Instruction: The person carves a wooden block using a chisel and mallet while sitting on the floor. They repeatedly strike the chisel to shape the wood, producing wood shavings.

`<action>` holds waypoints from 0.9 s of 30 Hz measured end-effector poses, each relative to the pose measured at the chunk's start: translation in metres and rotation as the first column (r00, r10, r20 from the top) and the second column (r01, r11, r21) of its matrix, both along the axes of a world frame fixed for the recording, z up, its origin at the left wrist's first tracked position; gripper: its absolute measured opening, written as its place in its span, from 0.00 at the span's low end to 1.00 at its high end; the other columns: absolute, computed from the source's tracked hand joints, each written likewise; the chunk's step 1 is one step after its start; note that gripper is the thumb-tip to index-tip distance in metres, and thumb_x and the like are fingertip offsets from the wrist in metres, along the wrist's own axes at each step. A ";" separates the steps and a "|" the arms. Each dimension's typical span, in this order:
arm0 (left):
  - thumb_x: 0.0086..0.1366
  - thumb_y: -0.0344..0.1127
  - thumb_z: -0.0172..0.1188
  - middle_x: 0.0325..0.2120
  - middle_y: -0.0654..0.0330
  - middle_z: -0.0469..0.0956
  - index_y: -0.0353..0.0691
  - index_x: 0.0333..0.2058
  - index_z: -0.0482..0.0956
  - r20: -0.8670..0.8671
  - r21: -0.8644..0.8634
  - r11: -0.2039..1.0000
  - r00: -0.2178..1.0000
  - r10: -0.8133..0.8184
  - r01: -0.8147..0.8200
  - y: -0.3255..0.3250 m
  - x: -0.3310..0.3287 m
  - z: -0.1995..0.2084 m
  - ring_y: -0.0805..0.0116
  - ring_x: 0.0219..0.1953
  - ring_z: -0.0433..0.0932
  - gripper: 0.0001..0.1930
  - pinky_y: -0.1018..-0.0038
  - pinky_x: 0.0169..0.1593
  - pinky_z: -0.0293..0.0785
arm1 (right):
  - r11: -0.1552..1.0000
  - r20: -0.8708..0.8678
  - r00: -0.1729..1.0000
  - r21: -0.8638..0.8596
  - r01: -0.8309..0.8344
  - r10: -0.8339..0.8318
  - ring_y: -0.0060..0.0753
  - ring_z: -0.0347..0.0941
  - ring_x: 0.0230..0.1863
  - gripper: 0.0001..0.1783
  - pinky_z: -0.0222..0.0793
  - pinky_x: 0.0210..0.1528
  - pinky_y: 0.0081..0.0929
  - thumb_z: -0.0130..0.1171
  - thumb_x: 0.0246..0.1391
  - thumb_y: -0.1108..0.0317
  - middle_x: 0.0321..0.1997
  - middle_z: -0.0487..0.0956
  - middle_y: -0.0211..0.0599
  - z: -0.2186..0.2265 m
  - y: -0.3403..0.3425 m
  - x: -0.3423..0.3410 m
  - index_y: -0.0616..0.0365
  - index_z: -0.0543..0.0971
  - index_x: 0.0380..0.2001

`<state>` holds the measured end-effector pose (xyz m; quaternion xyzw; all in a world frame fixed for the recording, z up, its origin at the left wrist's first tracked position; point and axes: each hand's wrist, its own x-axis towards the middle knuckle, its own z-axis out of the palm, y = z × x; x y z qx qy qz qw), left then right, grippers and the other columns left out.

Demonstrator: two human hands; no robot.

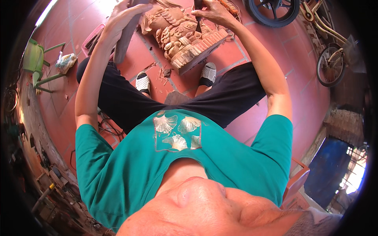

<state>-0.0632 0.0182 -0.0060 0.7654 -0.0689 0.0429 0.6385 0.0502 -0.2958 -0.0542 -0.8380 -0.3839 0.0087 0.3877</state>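
Note:
A carved wooden sculpture with dense relief and a stepped base lies on the tiles between my feet. My right hand is closed around a chisel; its dark blade points down at the carving, close to the base. At the sculpture's left, my left hand grips a long grey-brown wooden bar, whose lower end hangs above my left knee. The top edge of the picture cuts off part of both hands and the far end of the carving.
Wood chips lie by my feet. On the left stand a pink basket with dark tools and a green plastic chair, a plastic bag beside it. A black wheel and a small bicycle wheel are at the right.

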 end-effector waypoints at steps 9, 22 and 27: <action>0.62 0.44 0.71 0.26 0.68 0.76 0.37 0.53 0.78 -0.080 0.099 0.992 0.994 -0.074 0.082 -0.023 0.032 -0.058 0.82 0.26 0.74 0.25 0.81 0.29 0.70 | 0.994 -0.282 0.954 -0.059 0.091 -0.104 0.30 0.83 0.32 0.22 0.77 0.39 0.31 0.71 0.57 0.51 0.30 0.85 0.40 -0.047 0.001 0.011 0.63 0.84 0.39; 0.60 0.44 0.72 0.26 0.66 0.77 0.35 0.55 0.77 -0.156 0.083 0.993 0.985 -0.073 0.087 -0.028 0.052 -0.064 0.81 0.25 0.74 0.28 0.80 0.29 0.69 | 1.000 -0.293 0.956 -0.008 0.025 -0.026 0.34 0.85 0.37 0.22 0.79 0.39 0.31 0.71 0.57 0.52 0.33 0.87 0.40 -0.086 0.022 0.035 0.61 0.84 0.41; 0.61 0.42 0.72 0.25 0.67 0.76 0.35 0.55 0.77 -0.213 0.101 0.990 0.974 -0.077 0.101 -0.027 0.053 -0.069 0.81 0.25 0.73 0.27 0.81 0.29 0.69 | 1.000 -0.328 0.944 -0.023 0.021 -0.028 0.35 0.84 0.32 0.23 0.77 0.35 0.33 0.71 0.57 0.51 0.31 0.86 0.42 -0.085 0.027 0.032 0.64 0.83 0.37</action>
